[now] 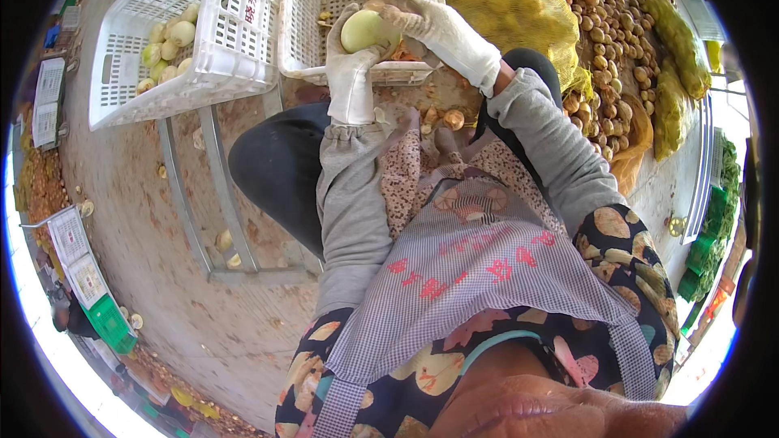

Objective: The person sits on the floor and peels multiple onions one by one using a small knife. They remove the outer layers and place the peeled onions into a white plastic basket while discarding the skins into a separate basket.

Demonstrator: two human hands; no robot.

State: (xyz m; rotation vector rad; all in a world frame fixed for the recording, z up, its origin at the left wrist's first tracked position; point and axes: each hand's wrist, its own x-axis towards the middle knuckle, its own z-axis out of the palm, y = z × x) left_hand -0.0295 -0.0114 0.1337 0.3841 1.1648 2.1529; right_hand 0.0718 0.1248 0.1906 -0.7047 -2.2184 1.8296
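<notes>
A peeled, pale green onion rests in my left hand, which wears a whitish work glove and curls its fingers around it. My right hand, gloved too, reaches across to the onion's right side with thumb and fingers spread; brownish skin shows near its fingertips. Whether it holds a tool is unclear. Both hands are above a white perforated plastic crate with loose skins inside. Left of it, a tilted white crate contains several peeled onions.
A yellow mesh sack of onions stands right of the crates. Beyond it, unpeeled onions cover the floor beside more filled sacks. A metal frame extends below the tilted crate. Onion scraps lie between my legs.
</notes>
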